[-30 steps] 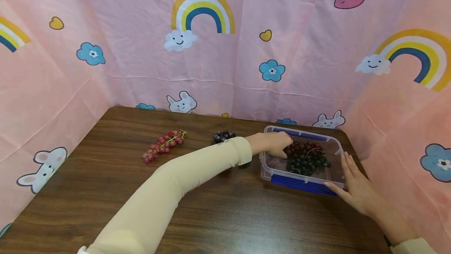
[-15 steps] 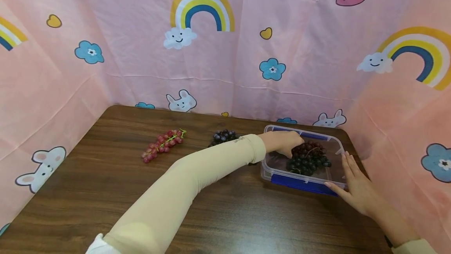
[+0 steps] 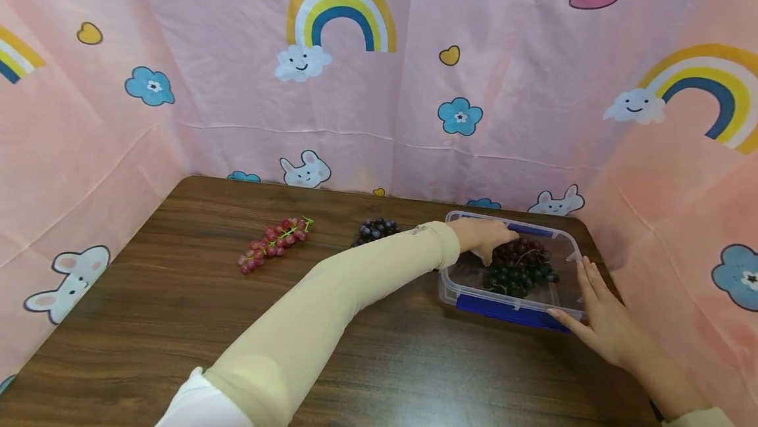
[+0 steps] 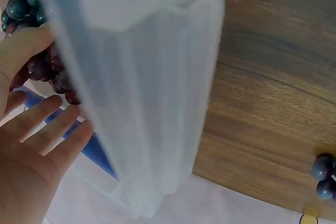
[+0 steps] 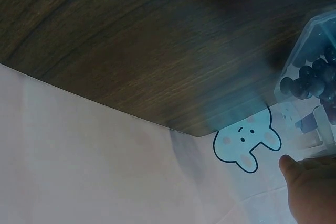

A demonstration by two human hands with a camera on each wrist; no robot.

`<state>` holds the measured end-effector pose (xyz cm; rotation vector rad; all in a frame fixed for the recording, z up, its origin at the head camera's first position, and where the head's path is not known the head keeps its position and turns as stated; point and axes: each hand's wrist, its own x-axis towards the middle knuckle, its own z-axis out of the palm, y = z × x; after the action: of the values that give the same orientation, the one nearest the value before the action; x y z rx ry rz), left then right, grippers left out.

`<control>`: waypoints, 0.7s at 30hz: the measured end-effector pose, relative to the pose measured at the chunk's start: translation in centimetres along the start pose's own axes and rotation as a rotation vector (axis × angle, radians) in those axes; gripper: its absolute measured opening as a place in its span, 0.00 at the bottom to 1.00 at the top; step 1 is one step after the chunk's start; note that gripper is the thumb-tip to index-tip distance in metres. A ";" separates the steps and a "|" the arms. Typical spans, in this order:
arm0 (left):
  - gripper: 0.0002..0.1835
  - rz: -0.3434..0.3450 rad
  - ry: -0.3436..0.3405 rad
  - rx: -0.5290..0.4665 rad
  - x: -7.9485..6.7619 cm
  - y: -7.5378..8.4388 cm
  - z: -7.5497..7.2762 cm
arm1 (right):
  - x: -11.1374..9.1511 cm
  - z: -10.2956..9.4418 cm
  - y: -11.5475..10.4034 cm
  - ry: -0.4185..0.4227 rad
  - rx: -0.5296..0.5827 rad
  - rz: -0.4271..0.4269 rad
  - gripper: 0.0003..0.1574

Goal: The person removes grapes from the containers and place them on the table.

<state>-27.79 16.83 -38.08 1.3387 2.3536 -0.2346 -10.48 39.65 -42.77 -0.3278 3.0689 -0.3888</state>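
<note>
One backdrop (image 3: pixel 367 104): pink cloth, printed with rainbows, clouds, hearts and rabbits; cut off at the top and both sides.

One table (image 3: pixel 148 322): dark wood grain; near edge out of frame.

Two sleeves, cream. The left (image 3: pixel 331 315) crosses the table and hides the ground behind it; the right (image 3: pixel 701 418) shows only as a scrap at the lower edge.

One box (image 3: pixel 448 292): clear, uncovered, at the table's right, with a blue clip (image 3: pixel 509 312) along its near side. In the left wrist view its wall is a pale blur across the middle; in the right wrist view it is cut off by the frame.

One right hand (image 3: pixel 610 322): fingers straight against the box's right rim, thumb apart from them on the near rim.

One left hand (image 3: pixel 487 236): reaching into the box, fingers extended and apart, thumb against the dark red grapes (image 3: pixel 530 249); the thumb's tip is lost behind the wall, so any pinch is hard to judge.

Four bunches. Inside the box: the dark red, and just in front of it the green grapes (image 3: pixel 521 276). On the table: the red grapes (image 3: pixel 275 243), fully visible at the left, and the blue grapes (image 3: pixel 378 228), partly covered by the left sleeve.
</note>
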 end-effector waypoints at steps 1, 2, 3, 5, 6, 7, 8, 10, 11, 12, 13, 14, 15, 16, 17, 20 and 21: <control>0.48 -0.001 -0.013 0.013 0.2 0.0 -0.1 | 0.0 0.0 0.0 0.004 0.003 -0.003 0.70; 0.48 -0.003 -0.027 0.023 0.3 0.0 -0.2 | 0.0 0.1 0.1 0.009 0.008 -0.007 0.69; 0.48 -0.009 -0.039 0.026 0.5 0.0 -0.3 | 0.0 0.1 0.1 0.016 0.012 -0.012 0.69; 0.48 -0.022 -0.066 0.026 0.8 0.1 -0.6 | 0.0 0.2 0.1 0.017 0.022 -0.013 0.69; 0.48 -0.024 -0.076 0.025 0.9 0.1 -0.7 | 0.0 0.2 0.1 0.016 0.024 -0.011 0.69; 0.48 -0.029 -0.085 0.019 1.0 0.2 -0.8 | 0.0 0.2 0.1 0.014 0.024 -0.010 0.70; 0.49 -0.032 -0.094 0.009 1.1 0.2 -0.9 | 0.1 0.2 0.1 0.008 0.024 -0.006 0.70; 0.50 -0.037 -0.108 -0.015 1.2 0.2 -1.1 | 0.1 0.1 0.2 -0.006 0.020 0.003 0.70; 0.50 -0.041 -0.113 -0.031 1.3 0.2 -1.2 | 0.2 0.1 0.2 -0.011 0.017 0.006 0.70; 0.50 -0.045 -0.116 -0.049 1.4 0.1 -1.3 | 0.2 0.0 0.1 -0.013 0.013 0.009 0.70; 0.51 -0.053 -0.121 -0.062 1.4 0.1 -1.4 | 0.2 0.0 0.1 -0.013 0.011 0.011 0.70; 0.51 -0.062 -0.124 -0.075 1.5 0.0 -1.4 | 0.2 0.0 0.1 -0.015 0.013 0.013 0.70; 0.51 -0.071 -0.126 -0.088 1.5 0.0 -1.4 | 0.2 0.0 0.1 -0.017 0.012 0.013 0.70; 0.51 -0.080 -0.128 -0.095 1.6 -0.1 -1.4 | 0.2 0.0 0.1 -0.018 0.012 0.015 0.70; 0.51 -0.085 -0.133 -0.105 1.6 -0.1 -1.4 | 0.2 -0.1 0.0 -0.019 0.015 0.017 0.70; 0.50 -0.088 -0.157 -0.102 1.8 -0.2 -1.4 | 0.2 -0.1 0.0 -0.023 0.014 0.016 0.70; 0.50 -0.085 -0.164 -0.103 1.8 -0.1 -1.4 | 0.2 -0.1 0.1 -0.024 0.012 0.017 0.70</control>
<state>-29.11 18.69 -37.61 1.1287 2.2554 -0.2354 -10.73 39.70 -42.69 -0.3036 3.0430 -0.3991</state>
